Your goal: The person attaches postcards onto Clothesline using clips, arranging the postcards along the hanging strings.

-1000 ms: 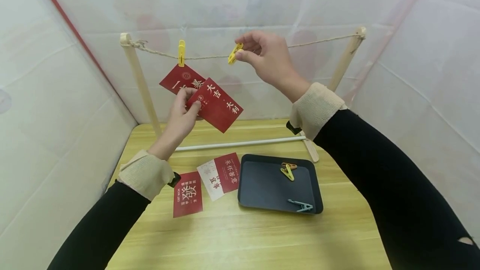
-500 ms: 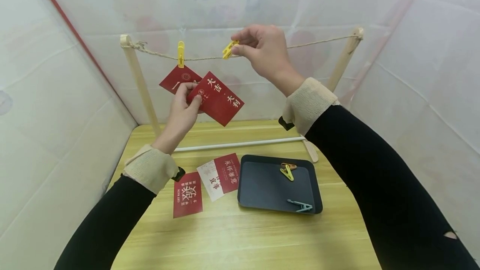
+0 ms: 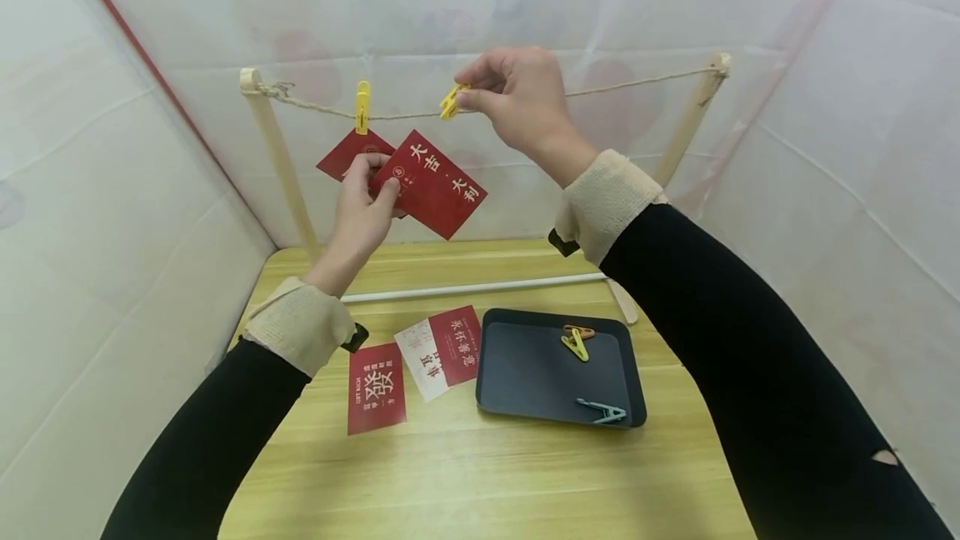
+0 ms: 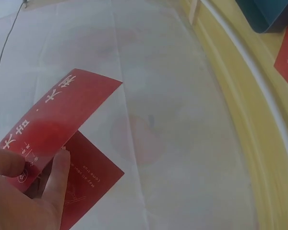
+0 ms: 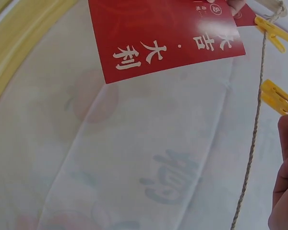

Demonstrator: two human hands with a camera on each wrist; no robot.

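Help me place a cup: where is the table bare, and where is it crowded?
Bare tabletop spreads on the person's side of the flat red card, the red-and-white card and the tray; the tray's left half is bare beside its clips. It is crowded left of the tray, where those cards lie close together.

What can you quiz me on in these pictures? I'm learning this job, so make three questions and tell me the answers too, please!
1. What is the right grip pinching?
2. True or false: a red card hangs from the rope.
3. How many clips lie in the tray? (A) one (B) three (C) five

Key:
1. A yellow clip.
2. True.
3. B.
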